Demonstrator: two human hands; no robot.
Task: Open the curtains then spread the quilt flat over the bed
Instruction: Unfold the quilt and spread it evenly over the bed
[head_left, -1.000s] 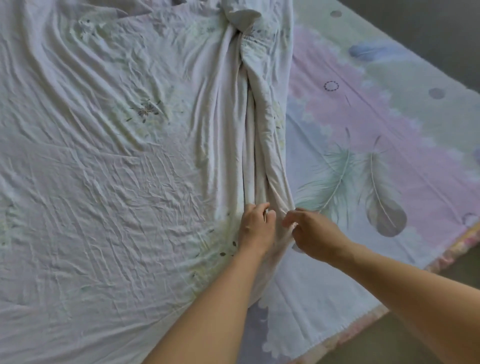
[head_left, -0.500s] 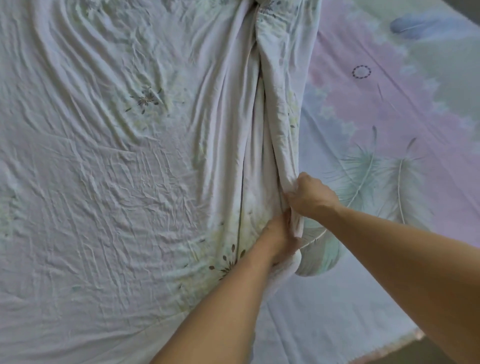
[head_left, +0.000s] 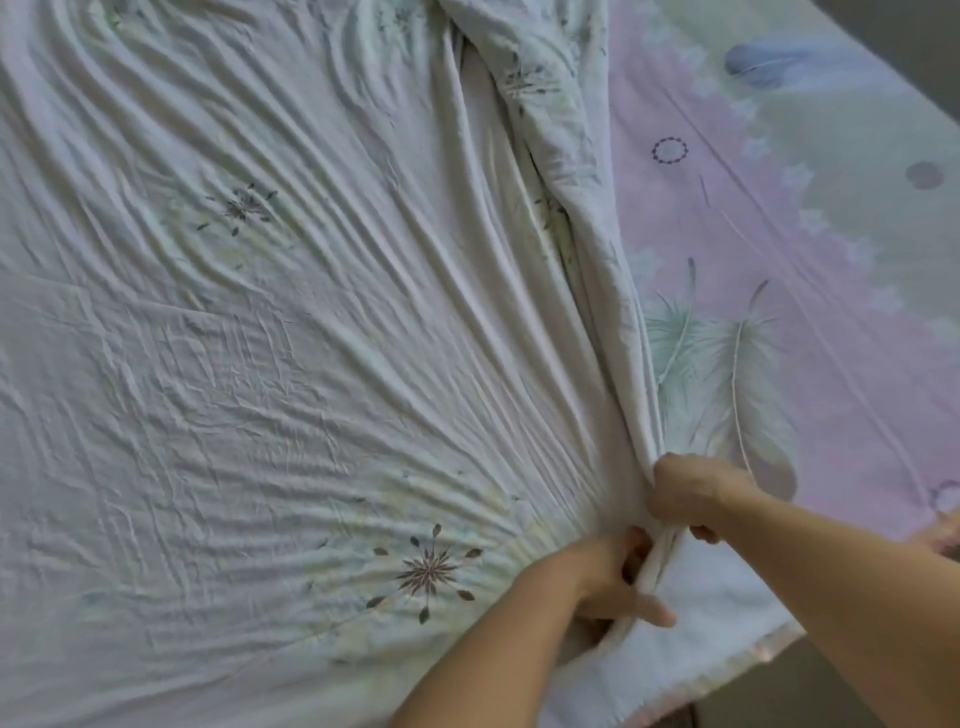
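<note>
A pale, wrinkled quilt (head_left: 291, 364) with small dandelion prints covers the left and middle of the bed. Its right edge is bunched into a long fold (head_left: 587, 249) running from the top down to my hands. My right hand (head_left: 696, 493) is shut on that folded edge. Just below it, my left hand (head_left: 613, 582) grips the same edge, thumb out. Taut creases fan out across the quilt from the two hands. The curtains are out of view.
To the right of the quilt lies the bare bed sheet (head_left: 779, 218), pink and green with feather prints. The bed's edge (head_left: 727, 675) runs along the lower right, with dark floor (head_left: 810, 670) beyond it.
Both hands have closed on the quilt's bunched edge and drawn it toward me and to the right. The cloth has gone from loose wrinkles to taut radiating creases.
</note>
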